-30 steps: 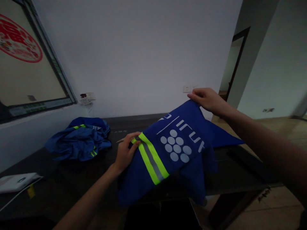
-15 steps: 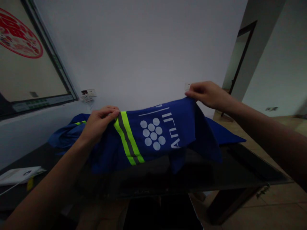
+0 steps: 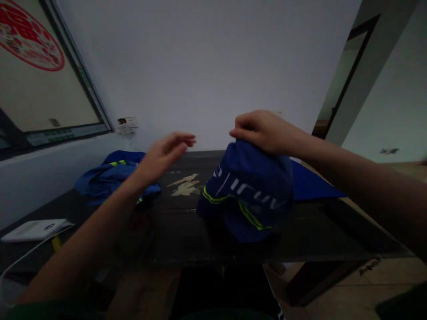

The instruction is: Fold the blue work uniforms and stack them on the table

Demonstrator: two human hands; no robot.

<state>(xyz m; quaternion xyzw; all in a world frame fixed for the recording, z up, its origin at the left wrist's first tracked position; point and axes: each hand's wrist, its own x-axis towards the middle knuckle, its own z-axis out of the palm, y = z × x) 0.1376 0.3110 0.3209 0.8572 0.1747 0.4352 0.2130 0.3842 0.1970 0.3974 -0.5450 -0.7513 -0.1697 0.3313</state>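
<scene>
A blue vest with neon-yellow reflective stripes and white lettering hangs bunched from my right hand, which pinches its top edge above the dark table. Its lower part rests on the table. My left hand floats over the table to the left of the vest, fingers stretched out, holding nothing. It is nearest to a second crumpled blue vest lying at the far left of the table.
A flat white device with a cable lies at the table's left edge. A white wall with sockets is behind; a framed window with a red sticker at left. A doorway and tiled floor lie at right.
My left hand let go of the vest's striped edge and drew back, open. The vest, stretched between both hands before, now hangs bunched from my right hand, which moved left.
</scene>
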